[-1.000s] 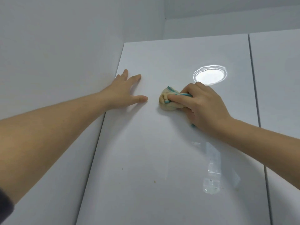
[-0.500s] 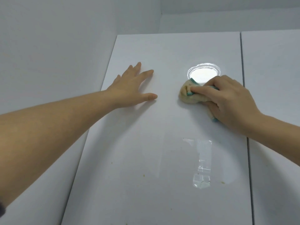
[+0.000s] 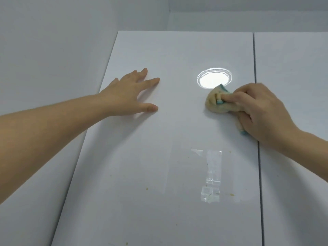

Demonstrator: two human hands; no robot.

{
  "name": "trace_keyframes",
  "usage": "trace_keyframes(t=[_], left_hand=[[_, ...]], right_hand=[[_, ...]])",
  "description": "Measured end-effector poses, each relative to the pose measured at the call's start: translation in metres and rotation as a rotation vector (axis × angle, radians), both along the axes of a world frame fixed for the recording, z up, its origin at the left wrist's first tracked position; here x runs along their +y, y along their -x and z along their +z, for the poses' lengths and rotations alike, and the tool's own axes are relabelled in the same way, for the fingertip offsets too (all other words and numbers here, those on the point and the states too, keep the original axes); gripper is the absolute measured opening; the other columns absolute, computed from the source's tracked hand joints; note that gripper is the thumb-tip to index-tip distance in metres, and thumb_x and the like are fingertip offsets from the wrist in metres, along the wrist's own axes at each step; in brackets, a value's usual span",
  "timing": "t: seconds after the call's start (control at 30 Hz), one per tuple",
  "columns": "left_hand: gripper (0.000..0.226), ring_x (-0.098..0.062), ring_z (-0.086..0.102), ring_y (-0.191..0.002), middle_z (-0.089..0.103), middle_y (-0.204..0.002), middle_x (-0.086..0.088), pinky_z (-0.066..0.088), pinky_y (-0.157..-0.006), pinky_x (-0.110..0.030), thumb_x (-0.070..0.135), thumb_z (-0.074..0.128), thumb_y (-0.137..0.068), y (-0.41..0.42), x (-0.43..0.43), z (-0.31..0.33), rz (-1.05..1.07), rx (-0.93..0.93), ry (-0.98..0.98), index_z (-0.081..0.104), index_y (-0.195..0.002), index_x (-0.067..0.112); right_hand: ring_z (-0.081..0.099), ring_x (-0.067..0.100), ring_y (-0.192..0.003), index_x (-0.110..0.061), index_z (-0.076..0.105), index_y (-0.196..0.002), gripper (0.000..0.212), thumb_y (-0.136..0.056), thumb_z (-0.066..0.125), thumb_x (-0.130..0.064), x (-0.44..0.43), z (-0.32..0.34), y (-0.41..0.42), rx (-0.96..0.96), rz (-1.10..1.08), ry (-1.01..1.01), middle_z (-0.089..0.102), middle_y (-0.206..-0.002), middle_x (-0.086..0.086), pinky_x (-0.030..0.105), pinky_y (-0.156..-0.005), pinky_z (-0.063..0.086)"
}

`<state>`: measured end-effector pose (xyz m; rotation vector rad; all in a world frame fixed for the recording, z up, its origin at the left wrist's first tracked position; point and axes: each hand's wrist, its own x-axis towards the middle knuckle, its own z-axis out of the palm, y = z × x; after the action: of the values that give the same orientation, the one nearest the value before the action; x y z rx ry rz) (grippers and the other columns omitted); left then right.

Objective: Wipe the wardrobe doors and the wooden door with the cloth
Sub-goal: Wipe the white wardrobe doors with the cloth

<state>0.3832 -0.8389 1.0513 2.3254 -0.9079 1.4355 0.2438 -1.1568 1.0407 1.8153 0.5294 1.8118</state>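
Two bare hands on glossy white wardrobe door (image 3: 159, 157). Left hand (image 3: 127, 96): fingers spread, palm flat near door's left edge. Right hand (image 3: 260, 110): grip closed around bunched beige cloth with teal trim (image 3: 215, 103), pressed near right edge. No legible writing.

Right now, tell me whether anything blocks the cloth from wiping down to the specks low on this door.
Only clear tape stuck to the wardrobe door lies below the cloth in the right hand, above the specks.
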Motion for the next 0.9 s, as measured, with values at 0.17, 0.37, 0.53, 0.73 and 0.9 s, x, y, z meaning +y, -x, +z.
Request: trace_keyframes(t=[0.17,0.37,0.53,0.73,0.9], left_hand=[[0.085,-0.010,-0.008,-0.150,-0.008,-0.163,0.013,0.008,-0.121,-0.049,0.070,0.051,-0.081,-0.007,0.002,-0.002,-0.015,-0.020,-0.005,0.007,-0.151,0.051],[0.089,-0.011,-0.011,-0.149,-0.008,-0.163,0.012,0.003,-0.121,-0.048,0.074,0.050,-0.074,-0.009,0.002,-0.003,-0.059,-0.011,0.001,0.009,-0.150,0.051],[0.089,-0.023,-0.017,-0.149,-0.009,-0.163,0.000,0.001,-0.120,-0.053,0.072,0.056,-0.073,-0.010,0.000,0.001,-0.050,-0.001,0.032,0.013,-0.148,0.053],[0.090,-0.029,-0.017,-0.149,-0.010,-0.163,-0.002,0.002,-0.119,-0.055,0.077,0.050,-0.068,-0.007,0.001,0.004,-0.044,0.030,0.015,0.014,-0.148,0.054],[0.078,-0.023,-0.015,-0.149,-0.010,-0.163,0.002,0.004,-0.121,-0.050,0.065,0.057,-0.081,-0.006,0.007,0.008,-0.076,0.025,0.020,0.017,-0.147,0.054]], right_hand=[[0.056,0.035,-0.074,-0.012,0.069,-0.110,0.033,-0.101,0.039,-0.022,-0.001,-0.066,0.002,0.104,0.028,0.149,0.063,-0.094,0.013,0.040,-0.062,0.046],[0.055,0.032,-0.076,-0.025,0.057,-0.120,0.030,-0.097,0.040,-0.017,0.010,-0.064,0.002,0.148,-0.058,0.229,0.063,-0.099,0.009,0.039,-0.061,0.045],[0.053,0.033,-0.078,-0.018,0.066,-0.124,0.042,-0.085,0.057,-0.005,0.032,-0.034,-0.021,0.055,0.043,0.026,0.060,-0.099,0.013,0.043,-0.064,0.047],[0.051,0.029,-0.072,-0.020,0.069,-0.119,0.037,-0.086,0.063,-0.004,0.049,-0.073,-0.035,0.155,0.010,0.316,0.063,-0.096,0.011,0.035,-0.059,0.039],[0.052,0.032,-0.072,-0.017,0.070,-0.119,0.046,-0.078,0.061,0.002,0.068,-0.032,-0.049,0.020,0.079,0.061,0.060,-0.094,0.014,0.040,-0.058,0.045]])
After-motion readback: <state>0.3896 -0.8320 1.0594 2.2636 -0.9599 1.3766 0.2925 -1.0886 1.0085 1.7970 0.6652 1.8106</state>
